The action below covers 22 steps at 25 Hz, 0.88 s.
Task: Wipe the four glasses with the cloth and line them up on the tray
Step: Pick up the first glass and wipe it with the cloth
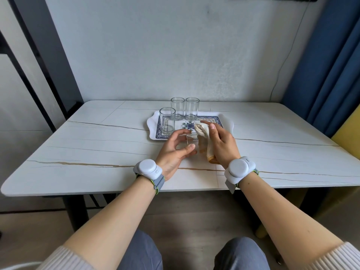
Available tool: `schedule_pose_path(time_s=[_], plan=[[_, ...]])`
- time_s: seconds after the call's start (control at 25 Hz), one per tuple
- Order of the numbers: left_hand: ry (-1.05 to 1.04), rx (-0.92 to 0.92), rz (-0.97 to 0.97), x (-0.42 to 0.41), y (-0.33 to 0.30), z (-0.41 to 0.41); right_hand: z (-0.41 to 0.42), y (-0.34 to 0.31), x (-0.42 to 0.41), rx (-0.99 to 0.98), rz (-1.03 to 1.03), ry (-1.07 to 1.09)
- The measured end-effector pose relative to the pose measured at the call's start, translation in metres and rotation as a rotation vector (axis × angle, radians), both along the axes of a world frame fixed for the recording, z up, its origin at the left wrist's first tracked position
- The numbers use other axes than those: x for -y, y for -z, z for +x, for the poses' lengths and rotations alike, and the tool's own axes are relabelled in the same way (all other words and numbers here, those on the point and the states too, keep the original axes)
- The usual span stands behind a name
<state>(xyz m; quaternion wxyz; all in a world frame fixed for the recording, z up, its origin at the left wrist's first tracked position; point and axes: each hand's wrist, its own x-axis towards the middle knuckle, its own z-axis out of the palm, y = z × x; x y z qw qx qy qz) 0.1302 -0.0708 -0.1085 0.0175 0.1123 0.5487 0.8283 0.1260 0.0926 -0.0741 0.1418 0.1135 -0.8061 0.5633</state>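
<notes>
Holding the fourth glass (191, 142) in your left hand (175, 152) — your right hand (222, 145) grips the cloth (203, 136); three glasses (180, 114) stand on the tray (227, 121).

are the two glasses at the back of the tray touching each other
Apart. The head view shows a narrow strip of wall and tray between the back left glass and the back right glass on the tray.

A white marble-look table with thin brown lines (97, 152) is set against a pale grey wall (155, 55). A blue curtain (321, 75) is hung at the right. A light wooden floor (185, 217) is seen below.
</notes>
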Motion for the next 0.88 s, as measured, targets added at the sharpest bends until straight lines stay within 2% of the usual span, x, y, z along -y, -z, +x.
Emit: schedule_pose_path(time_s=[0.12, 0.24, 0.36, 0.44, 0.56, 0.68, 0.8, 0.88], plan=[[-0.04, -0.1, -0.125, 0.001, 0.005, -0.001, -0.004, -0.003, -0.002, 0.112, 0.087, 0.064], [-0.038, -0.103, -0.129, -0.001, 0.003, 0.002, -0.006, -0.007, -0.004, 0.201, 0.076, 0.086], [-0.01, 0.031, -0.039, -0.004, -0.008, 0.004, -0.005, -0.007, -0.004, 0.112, 0.008, 0.152], [-0.002, 0.127, -0.054, -0.006, -0.012, 0.004, 0.001, -0.006, -0.003, -0.001, 0.025, 0.179], [-0.023, 0.104, -0.137, -0.007, -0.006, 0.003, 0.006, -0.004, 0.0, -0.066, 0.054, 0.154], [-0.034, 0.007, -0.137, -0.005, 0.002, 0.001, 0.003, -0.005, 0.001, 0.023, 0.067, 0.171], [-0.063, -0.098, -0.245, 0.0, 0.006, 0.0, -0.002, -0.006, -0.001, 0.196, 0.085, 0.198], [-0.067, -0.086, -0.239, -0.002, 0.003, 0.001, -0.005, -0.006, -0.002, 0.213, 0.072, 0.224]])
